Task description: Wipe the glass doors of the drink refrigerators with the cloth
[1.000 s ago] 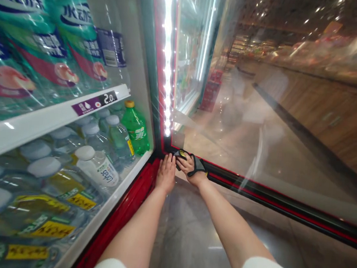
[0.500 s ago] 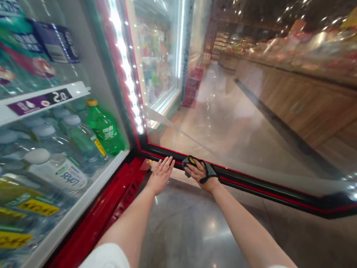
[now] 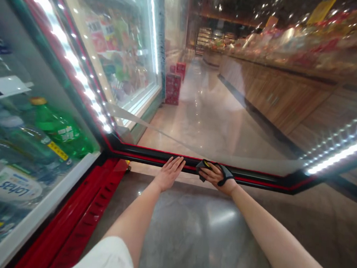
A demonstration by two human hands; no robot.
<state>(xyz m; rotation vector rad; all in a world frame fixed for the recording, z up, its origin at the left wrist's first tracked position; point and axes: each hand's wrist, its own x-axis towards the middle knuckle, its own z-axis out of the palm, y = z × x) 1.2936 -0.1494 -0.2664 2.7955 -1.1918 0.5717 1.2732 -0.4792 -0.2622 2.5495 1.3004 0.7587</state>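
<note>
The glass door (image 3: 216,125) of a drinks fridge stands swung out, its black bottom frame (image 3: 145,154) edged with red lines. My left hand (image 3: 169,174) lies on this frame, fingers stretched out and close together, holding nothing. Just to its right, my right hand (image 3: 218,176) has its fingers bent over a small grey-and-black object (image 3: 203,169) with a bit of yellow. A black and grey strap (image 3: 225,175) loops round that hand near the wrist. The object is against the door frame; its exact kind cannot be made out.
Inside the fridge at left are a green bottle (image 3: 63,130), a Lohas bottle (image 3: 14,184) and a shelf edge (image 3: 9,88). The red fridge base (image 3: 74,220) runs below. Beyond the glass are red boxes (image 3: 172,87), another lit fridge (image 3: 119,53) and a wooden counter (image 3: 272,92).
The view has turned to the right, so the fridge shelves sit further left. Both hands appear further right in the picture, still at the door's bottom frame, and more of the door's right corner shows.
</note>
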